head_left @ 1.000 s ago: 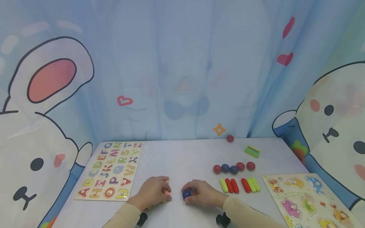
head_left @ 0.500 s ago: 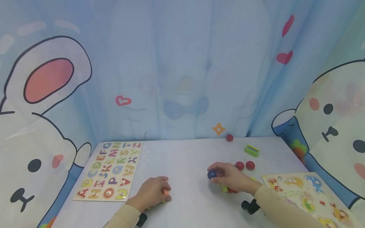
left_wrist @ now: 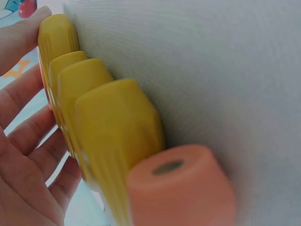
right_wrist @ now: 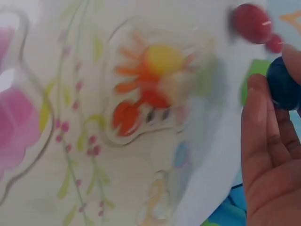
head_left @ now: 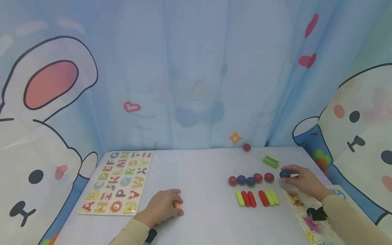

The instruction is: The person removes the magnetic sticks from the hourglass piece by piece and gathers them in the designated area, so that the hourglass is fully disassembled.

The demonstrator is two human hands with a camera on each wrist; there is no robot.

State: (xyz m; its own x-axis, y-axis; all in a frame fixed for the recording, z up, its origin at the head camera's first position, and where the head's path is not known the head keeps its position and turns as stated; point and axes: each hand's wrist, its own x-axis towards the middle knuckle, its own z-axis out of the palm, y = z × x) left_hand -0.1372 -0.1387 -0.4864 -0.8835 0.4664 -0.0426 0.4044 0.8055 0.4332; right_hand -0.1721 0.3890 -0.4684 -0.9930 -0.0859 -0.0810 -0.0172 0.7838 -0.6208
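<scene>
My right hand (head_left: 303,180) pinches a dark blue ball (head_left: 284,174) between fingers and thumb, at the far left corner of the picture puzzle board (head_left: 312,217). In the right wrist view the ball (right_wrist: 283,84) sits at the fingertips. My left hand (head_left: 163,207) rests at a row of beads on the table's left half. Seen from the left wrist, several yellow fluted beads (left_wrist: 117,122) stand in line with an orange bead (left_wrist: 183,188) that has a hole in its end. The left fingers lie along the row, the thumb at its far end; some fingertips are hidden.
Several red and blue balls (head_left: 241,180) form a row right of centre, above red sticks (head_left: 251,199) and green sticks (head_left: 240,198). Behind stand a green striped block (head_left: 271,161) and a lone red ball (head_left: 246,147). An alphabet board (head_left: 116,183) lies at the left.
The right hand has carried the blue ball from the table's middle to the right, past the row of balls, to beside its right end. The left hand has stayed in place.
</scene>
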